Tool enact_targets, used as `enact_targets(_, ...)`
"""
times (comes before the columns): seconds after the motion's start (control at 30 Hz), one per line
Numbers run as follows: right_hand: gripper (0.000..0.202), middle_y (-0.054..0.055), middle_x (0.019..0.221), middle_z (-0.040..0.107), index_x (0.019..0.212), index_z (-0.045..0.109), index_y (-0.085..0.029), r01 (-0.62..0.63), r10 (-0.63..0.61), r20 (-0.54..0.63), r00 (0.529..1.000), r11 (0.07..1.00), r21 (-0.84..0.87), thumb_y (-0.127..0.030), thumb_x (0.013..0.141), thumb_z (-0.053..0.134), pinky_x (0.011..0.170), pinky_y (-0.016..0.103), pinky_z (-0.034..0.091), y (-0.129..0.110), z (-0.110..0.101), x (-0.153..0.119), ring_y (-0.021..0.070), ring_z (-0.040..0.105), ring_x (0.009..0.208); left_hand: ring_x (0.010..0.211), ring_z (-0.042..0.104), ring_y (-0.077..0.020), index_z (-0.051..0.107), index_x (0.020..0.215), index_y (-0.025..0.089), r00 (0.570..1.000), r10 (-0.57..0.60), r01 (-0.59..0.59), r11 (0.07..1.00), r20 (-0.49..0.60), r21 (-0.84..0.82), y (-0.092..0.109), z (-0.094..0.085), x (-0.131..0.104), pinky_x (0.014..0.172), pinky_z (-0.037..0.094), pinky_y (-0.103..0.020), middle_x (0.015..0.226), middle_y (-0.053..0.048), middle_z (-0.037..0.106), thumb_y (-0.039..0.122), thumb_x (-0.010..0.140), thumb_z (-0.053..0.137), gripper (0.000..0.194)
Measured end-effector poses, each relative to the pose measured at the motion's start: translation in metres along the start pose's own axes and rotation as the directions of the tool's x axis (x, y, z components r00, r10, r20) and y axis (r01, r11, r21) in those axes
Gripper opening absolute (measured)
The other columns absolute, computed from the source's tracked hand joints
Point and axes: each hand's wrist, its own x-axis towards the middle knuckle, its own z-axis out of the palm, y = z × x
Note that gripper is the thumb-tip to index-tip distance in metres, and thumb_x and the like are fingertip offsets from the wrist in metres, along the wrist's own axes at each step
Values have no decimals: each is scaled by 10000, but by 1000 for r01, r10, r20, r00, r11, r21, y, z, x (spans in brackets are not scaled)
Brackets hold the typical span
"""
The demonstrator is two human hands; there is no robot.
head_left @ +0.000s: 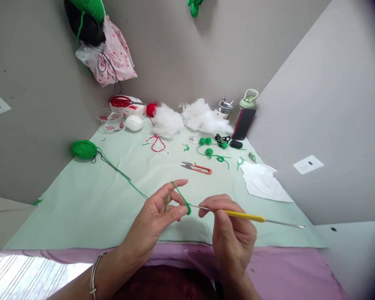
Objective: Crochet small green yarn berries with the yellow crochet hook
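My left hand (158,214) pinches a small green crochet piece (188,208) between thumb and finger, and green yarn loops over its raised index finger. In my right hand (233,229) is a double-ended crochet hook (246,216) with a yellow grip. Its left tip meets the crochet piece, while the other metal end points right. From my left hand the yarn runs back across the cloth to a green yarn ball (84,149) at the left. Beyond my hands lie orange thread snips (196,168).
Several small green crocheted balls (209,152) lie behind the snips. White stuffing (203,116), a white yarn ball (133,122) and red-handled scissors (121,101) are at the back. On the right are a phone (243,123), a bottle (248,100) and white fabric (262,181).
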Motion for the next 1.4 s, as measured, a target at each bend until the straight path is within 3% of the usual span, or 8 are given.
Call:
enact_targets(0.27, 220, 34, 862, 706, 1033, 771, -248, 1, -1, 20, 1000, 1000, 5, -192, 1040, 558, 699, 354, 509, -1, -1, 0, 187, 631, 774, 817, 454, -164, 767, 861, 260, 1000, -1, 1, 999, -3, 42, -1, 0, 1, 799, 407, -288, 858, 5, 522, 353, 864, 811, 103)
enact_targets(0.6, 228, 26, 842, 696, 1023, 764, -243, -6, 6, 18, 1000, 1000, -2, -173, 1037, 547, 695, 342, 501, 0, 1, 0, 177, 626, 759, 827, 458, -180, 791, 840, 252, 1000, -1, 3, 998, -22, 58, 0, 0, 0, 789, 399, -294, 851, -10, 543, 371, 826, 839, 130)
enact_targets(0.77, 230, 35, 832, 695, 995, 757, -250, -17, 18, 26, 999, 998, -53, -193, 1036, 538, 688, 358, 511, 1, 1, -2, 197, 633, 755, 848, 486, -187, 805, 1120, 306, 999, 31, -29, 998, -43, 60, -3, -1, 1, 806, 402, -294, 880, -10, 589, 344, 808, 863, 319)
enact_targets(1.0, 218, 43, 845, 702, 1012, 755, -245, -12, 21, 104, 994, 996, -89, -161, 1026, 554, 689, 341, 556, 2, 1, -4, 198, 662, 812, 622, 437, -96, 544, 1511, 359, 999, -31, 31, 999, 13, -7, -5, -2, 3, 725, 370, -275, 802, 68, 611, 235, 810, 864, 781)
enact_targets(1.07, 244, 50, 892, 713, 1085, 767, -272, 99, -69, 127, 990, 963, -250, -134, 1004, 583, 696, 349, 578, 7, 0, -9, 204, 682, 832, 635, 466, -97, 481, 1561, 333, 999, -35, 35, 998, 4, -45, -6, -2, 3, 757, 388, -274, 765, 80, 611, 206, 795, 872, 869)
enact_targets(1.2, 467, 79, 1065, 731, 1322, 721, -353, 425, -343, 251, 905, 736, -527, -91, 940, 667, 711, 370, 608, 18, 1, -20, 241, 709, 950, 707, 517, -107, 494, 1551, 279, 999, -39, 41, 985, 14, -165, -8, 2, 2, 809, 409, -267, 740, 78, 610, 250, 822, 867, 819)
enact_targets(1.27, 471, 74, 1058, 727, 1330, 714, -355, 388, -335, 196, 922, 795, -467, -81, 953, 647, 694, 362, 600, 19, 4, -21, 228, 701, 931, 696, 504, -97, 534, 1517, 250, 994, -98, 108, 968, 52, -226, -9, 2, 2, 789, 403, -256, 733, 74, 600, 263, 838, 859, 753)
enact_targets(1.4, 284, 33, 861, 708, 1125, 772, -289, 104, -97, 46, 994, 977, -185, -115, 1000, 586, 677, 346, 560, 12, 5, -9, 188, 661, 783, 690, 506, -80, 624, 1431, 239, 975, -199, 219, 937, 102, -271, -4, -3, 4, 683, 368, -235, 809, 51, 598, 223, 834, 857, 641)
